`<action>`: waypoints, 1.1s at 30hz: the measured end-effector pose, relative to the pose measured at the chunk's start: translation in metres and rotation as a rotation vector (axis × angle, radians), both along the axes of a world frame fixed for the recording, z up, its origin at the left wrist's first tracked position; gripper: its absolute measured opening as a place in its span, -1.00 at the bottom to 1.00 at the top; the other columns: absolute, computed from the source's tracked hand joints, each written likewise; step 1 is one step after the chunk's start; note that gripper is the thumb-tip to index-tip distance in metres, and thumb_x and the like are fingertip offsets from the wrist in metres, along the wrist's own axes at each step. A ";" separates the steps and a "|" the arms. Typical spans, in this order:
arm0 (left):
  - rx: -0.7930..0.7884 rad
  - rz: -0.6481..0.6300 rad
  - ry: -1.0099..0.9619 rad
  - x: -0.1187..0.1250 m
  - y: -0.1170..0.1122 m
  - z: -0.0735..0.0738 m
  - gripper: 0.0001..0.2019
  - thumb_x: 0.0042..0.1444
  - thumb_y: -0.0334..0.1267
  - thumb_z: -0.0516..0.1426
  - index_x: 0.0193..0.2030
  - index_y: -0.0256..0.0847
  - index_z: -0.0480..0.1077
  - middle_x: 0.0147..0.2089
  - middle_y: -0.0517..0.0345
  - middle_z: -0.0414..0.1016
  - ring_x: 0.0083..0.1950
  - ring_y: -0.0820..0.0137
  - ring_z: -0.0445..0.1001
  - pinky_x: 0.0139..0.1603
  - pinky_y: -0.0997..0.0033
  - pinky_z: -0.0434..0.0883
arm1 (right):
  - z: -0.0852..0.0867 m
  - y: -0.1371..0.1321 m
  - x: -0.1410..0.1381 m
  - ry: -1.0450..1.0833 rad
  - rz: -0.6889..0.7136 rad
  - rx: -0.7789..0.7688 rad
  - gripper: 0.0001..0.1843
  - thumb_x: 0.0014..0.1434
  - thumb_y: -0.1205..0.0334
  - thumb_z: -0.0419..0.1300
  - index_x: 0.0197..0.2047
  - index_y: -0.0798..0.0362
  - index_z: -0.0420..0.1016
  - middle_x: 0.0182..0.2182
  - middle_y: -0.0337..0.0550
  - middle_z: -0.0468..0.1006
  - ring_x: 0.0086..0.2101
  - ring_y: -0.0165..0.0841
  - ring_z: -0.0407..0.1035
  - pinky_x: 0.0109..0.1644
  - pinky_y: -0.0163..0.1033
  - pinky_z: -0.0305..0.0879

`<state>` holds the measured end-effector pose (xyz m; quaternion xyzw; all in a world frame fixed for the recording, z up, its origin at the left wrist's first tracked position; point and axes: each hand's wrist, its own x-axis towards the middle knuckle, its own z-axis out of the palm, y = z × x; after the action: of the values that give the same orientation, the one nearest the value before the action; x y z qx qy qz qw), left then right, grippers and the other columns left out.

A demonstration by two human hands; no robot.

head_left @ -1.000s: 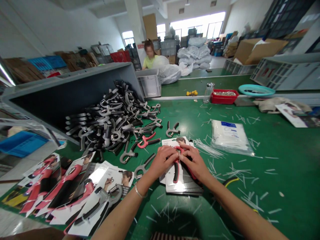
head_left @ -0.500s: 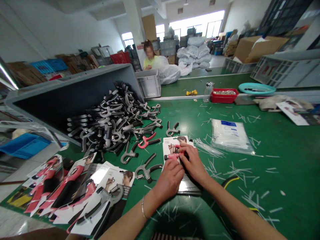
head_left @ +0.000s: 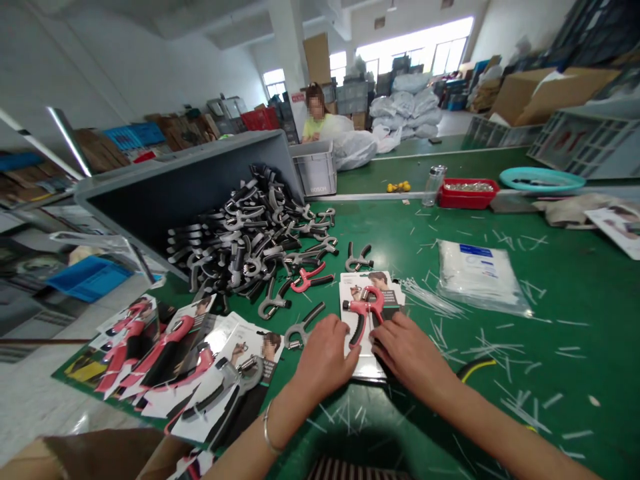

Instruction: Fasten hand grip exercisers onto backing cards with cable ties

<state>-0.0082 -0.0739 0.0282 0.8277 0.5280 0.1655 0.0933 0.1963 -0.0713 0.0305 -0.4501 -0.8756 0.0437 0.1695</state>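
Working L to R off the head-cam feed. Btm L: cardboard box (head_left: 95, 453). Above it, overlapping carded hand grippers (head_left: 165, 360), pink/black and grey/black, lie fanned on the green bench mat (head_left: 565, 360). Behind them, a tilted grey tray (head_left: 190, 150) w/ a heap of black-and-grey hand grippers (head_left: 245, 247) spilling onto the mat. Loose just below the heap: a pink-handled gripper (head_left: 310, 279) and a grey-and-black gripper (head_left: 300, 331), the latter just beside the L hand (head_left: 323, 360).

L hand, bangle (head_left: 267, 430) on wrist, lies open and flat, holding nothing; it sits at the lower L edge of the printed card (head_left: 373, 293). Contact w/ card not confirmed from this angle. Ctr: pink-and-black gripper (head_left: 364, 313) lies on that card, atop a small card stack, handles toward me. R hand (head_left: 407, 343) also open, no hold on gripper, at the card's lower R edge, close to the black handle.

R of hands: white plastic strips (head_left: 430, 297) and a clear bag of white goods (head_left: 480, 277). Far bench: glass jar (head_left: 434, 185), red tray (head_left: 467, 193), teal plate (head_left: 543, 179). Co-worker (head_left: 317, 113) seated well beyond, behind a grey BOSCH crate (head_left: 314, 170).
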 end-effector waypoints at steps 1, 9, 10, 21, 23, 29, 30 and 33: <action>-0.011 -0.013 0.002 0.000 0.001 0.001 -0.85 0.20 -0.24 0.13 -0.16 -0.27 0.37 -0.17 -0.02 0.36 -0.06 0.17 0.38 0.00 0.13 0.38 | 0.001 0.000 -0.006 -0.088 -0.006 0.044 -0.89 0.24 0.40 0.16 -0.30 0.10 0.50 -0.34 0.02 0.53 -0.24 -0.12 0.30 -0.11 -0.01 0.22; -0.188 -0.070 -0.293 -0.028 0.007 0.003 -0.87 0.29 -0.33 0.04 -0.11 -0.19 0.41 -0.14 0.08 0.43 -0.08 0.33 0.44 0.00 0.31 0.37 | 0.008 0.007 -0.020 -0.036 -0.018 -0.034 -0.91 0.27 0.36 0.14 -0.25 0.09 0.47 -0.29 0.00 0.56 -0.15 -0.09 0.29 -0.08 -0.02 0.14; -0.190 -0.068 -0.331 -0.030 0.009 0.002 -0.86 0.29 -0.37 0.03 -0.15 -0.19 0.42 -0.17 0.10 0.44 -0.09 0.35 0.45 -0.01 0.34 0.37 | 0.009 0.007 -0.017 0.034 0.004 -0.097 -0.92 0.27 0.36 0.15 -0.23 0.06 0.46 -0.27 -0.05 0.56 -0.14 -0.11 0.28 -0.07 -0.04 0.13; -0.113 -0.067 -0.564 0.009 0.016 -0.014 -0.92 0.23 -0.38 0.13 -0.21 -0.18 0.46 -0.23 0.15 0.51 -0.18 0.40 0.47 -0.10 0.42 0.37 | 0.021 0.010 0.004 0.217 0.036 -0.370 -0.91 0.24 0.37 0.19 -0.26 0.02 0.50 -0.28 -0.17 0.53 -0.16 -0.21 0.26 -0.04 -0.11 0.06; -0.132 -0.048 -0.602 0.010 0.015 -0.013 -0.92 0.21 -0.38 0.14 -0.22 -0.18 0.47 -0.23 0.15 0.52 -0.17 0.40 0.48 -0.09 0.42 0.37 | 0.022 0.014 0.007 0.264 0.048 -0.399 -0.91 0.24 0.34 0.21 -0.25 -0.02 0.53 -0.29 -0.20 0.55 -0.16 -0.23 0.28 -0.01 -0.11 0.06; -0.279 -0.007 -0.712 0.008 0.013 -0.011 -0.91 0.20 -0.32 0.15 -0.24 -0.18 0.50 -0.22 0.13 0.54 -0.19 0.37 0.51 -0.13 0.40 0.40 | 0.008 0.018 0.007 0.366 0.077 -0.356 -0.86 0.29 0.29 0.20 -0.24 -0.09 0.60 -0.27 -0.25 0.60 -0.17 -0.26 0.32 0.00 -0.10 0.08; -0.292 0.005 -0.728 0.008 0.012 -0.012 -0.91 0.20 -0.31 0.15 -0.23 -0.19 0.50 -0.22 0.12 0.54 -0.20 0.37 0.51 -0.13 0.40 0.40 | 0.005 0.017 0.007 0.390 0.061 -0.337 -0.86 0.30 0.28 0.20 -0.23 -0.08 0.60 -0.28 -0.25 0.60 -0.18 -0.26 0.33 -0.01 -0.10 0.09; -0.320 0.040 -0.779 0.009 0.011 -0.013 -0.91 0.19 -0.29 0.17 -0.22 -0.21 0.50 -0.22 0.11 0.55 -0.25 0.39 0.48 -0.15 0.41 0.39 | -0.004 0.013 0.005 0.466 -0.038 -0.293 -0.91 0.28 0.23 0.22 -0.22 -0.06 0.57 -0.28 -0.21 0.59 -0.19 -0.24 0.33 -0.05 -0.11 0.14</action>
<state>0.0009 -0.0630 0.0155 0.6682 0.4882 0.3837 0.4099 0.2017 -0.0585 0.0261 -0.4639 -0.7887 0.2691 0.3005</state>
